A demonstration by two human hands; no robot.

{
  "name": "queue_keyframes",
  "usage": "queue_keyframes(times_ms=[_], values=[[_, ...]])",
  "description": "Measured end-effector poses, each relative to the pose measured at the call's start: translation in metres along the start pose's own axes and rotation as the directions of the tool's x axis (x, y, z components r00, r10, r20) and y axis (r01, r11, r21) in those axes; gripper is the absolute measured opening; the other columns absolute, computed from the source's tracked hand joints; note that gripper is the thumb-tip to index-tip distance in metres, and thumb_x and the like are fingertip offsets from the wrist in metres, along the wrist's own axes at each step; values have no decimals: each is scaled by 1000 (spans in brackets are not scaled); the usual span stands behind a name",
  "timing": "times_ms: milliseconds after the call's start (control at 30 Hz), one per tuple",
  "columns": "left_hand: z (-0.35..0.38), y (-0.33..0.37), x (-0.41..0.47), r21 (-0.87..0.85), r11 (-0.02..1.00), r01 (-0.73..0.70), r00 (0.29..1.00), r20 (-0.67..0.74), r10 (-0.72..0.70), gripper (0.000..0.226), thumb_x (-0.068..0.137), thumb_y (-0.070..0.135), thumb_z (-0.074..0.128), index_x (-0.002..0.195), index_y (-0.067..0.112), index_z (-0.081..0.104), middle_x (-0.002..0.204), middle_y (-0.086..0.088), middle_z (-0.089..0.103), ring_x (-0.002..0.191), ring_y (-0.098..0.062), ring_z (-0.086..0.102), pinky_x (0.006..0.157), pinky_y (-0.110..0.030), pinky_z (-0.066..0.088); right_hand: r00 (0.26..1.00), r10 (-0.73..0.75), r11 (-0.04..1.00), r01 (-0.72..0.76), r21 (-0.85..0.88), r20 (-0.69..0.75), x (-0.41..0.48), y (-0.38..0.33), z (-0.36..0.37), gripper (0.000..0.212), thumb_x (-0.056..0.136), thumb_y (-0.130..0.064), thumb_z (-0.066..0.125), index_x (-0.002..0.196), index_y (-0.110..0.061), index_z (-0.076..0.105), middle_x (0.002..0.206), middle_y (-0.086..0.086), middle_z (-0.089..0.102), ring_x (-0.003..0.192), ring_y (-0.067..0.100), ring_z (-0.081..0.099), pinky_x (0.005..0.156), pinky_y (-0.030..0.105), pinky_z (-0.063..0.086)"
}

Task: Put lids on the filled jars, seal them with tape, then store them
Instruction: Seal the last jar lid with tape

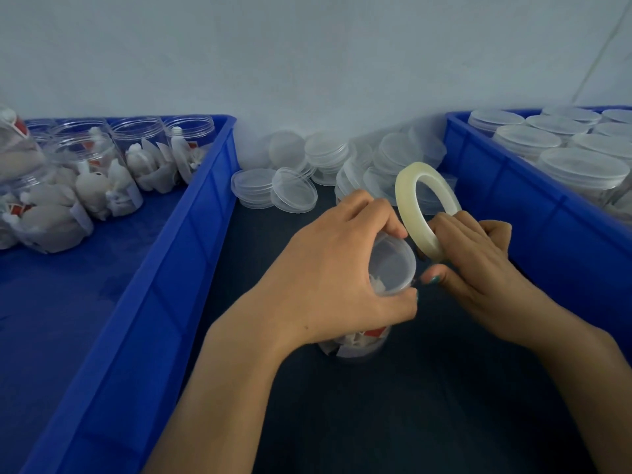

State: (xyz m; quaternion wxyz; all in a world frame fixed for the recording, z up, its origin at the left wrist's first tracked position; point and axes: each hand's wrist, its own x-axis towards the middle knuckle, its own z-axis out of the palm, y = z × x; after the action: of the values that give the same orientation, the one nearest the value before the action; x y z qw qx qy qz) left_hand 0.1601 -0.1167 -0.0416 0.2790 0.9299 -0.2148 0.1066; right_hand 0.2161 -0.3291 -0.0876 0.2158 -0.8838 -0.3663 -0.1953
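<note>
- Between the two hands, the jar (359, 343) is held over the dark table (410, 422); its base is seen below the left wrist and its lid (390, 265) is already on, facing the right hand.
- The left hand (335, 268) is wrapped over the jar's upper part, fingers curled round the lid's rim; the right hand (478, 261) is closed round the lower arc of the tape roll (413, 217), which stands on edge just right of the lid.
- The relation that matters: the jar's long axis is judged to run from the base, nearest the person, up to the lid, tipped toward the right hand; the seam to be taped therefore lies just beside the right thumb, which reaches toward the rim.
- No free tape end can be made out (the tape is clear); whether a strip already bridges roll and lid cannot be told.
- Sealing is judged to be the step in hand; the roll would be carried round the rim while the jar is turned by the left hand.
- Left of the left hand, a blue bin (191, 241) holds open filled jars (92, 165); right of the right hand, a second blue bin (513, 200) holds lidded jars (578, 165), the likely store; beyond both hands, loose lids (294, 189) are heaped.
</note>
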Motion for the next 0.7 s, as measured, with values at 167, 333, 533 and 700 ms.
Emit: queue_keyframes(times_ms=[167,333,533,700], values=[[1,2,0,50,999,-20,1000,-13,21,48,68,54,68,109,36,49,109,21,44,96,-3,50,75,-22,45,998,-11,996,6,-90,-59,2,-4,-3,60,94,-75,16,77,-24,42,72,-18,38,71,2,40,72,35,19],[2,3,1,48,999,-20,999,-40,22,45,66,60,63,105,40,51,108,21,46,93,-2,50,73,-20,44,996,6,982,-23,-187,-92,1,-8,-2,64,95,-73,17,75,-20,48,69,-11,44,65,13,41,70,36,19],[5,9,2,151,988,-21,994,-100,36,56,66,83,59,102,40,52,105,20,51,93,-3,52,75,-22,45,995,23,963,-48,-265,-97,0,-7,0,61,96,-70,14,82,-23,50,78,-7,51,73,16,46,74,34,19],[3,8,1,98,995,-11,994,-110,22,44,71,71,54,102,40,56,105,21,53,95,-1,51,76,-24,47,995,-34,967,9,-253,-95,0,-3,-6,58,99,-68,19,84,-22,51,79,-10,47,75,13,42,73,34,19]])
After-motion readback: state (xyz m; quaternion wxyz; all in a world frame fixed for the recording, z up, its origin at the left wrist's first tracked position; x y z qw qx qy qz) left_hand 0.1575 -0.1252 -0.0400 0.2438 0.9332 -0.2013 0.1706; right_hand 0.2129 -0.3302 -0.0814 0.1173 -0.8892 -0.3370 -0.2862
